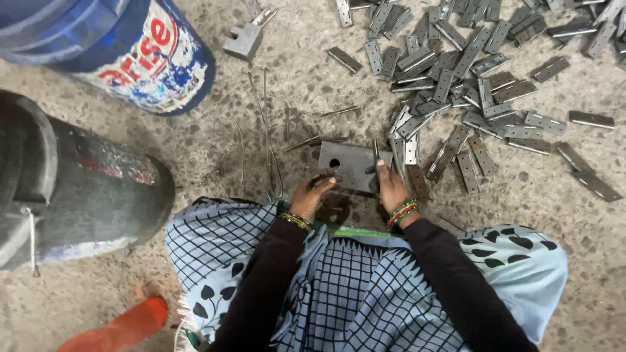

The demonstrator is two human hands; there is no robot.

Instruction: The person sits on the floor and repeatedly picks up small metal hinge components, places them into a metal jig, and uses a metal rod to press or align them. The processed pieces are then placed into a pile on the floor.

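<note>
A grey steel block (352,164) with a round hole lies on the speckled floor just in front of my knees. My left hand (312,192) rests against its near left corner, fingers curled around a small dark metal piece. My right hand (390,184) is at the block's right edge, pinching an upright hinge leaf (376,151) with a thin pin. Both wrists carry coloured bangles. A large scatter of grey metal hinges (469,78) spreads to the upper right, reaching down to my right hand.
Long thin wire rods (267,124) lie left of the block. A blue drum (130,45) stands at the upper left, a dark metal cylinder (78,189) at the left. A small steel block (242,40) sits at the top. A red object (120,329) lies at the lower left.
</note>
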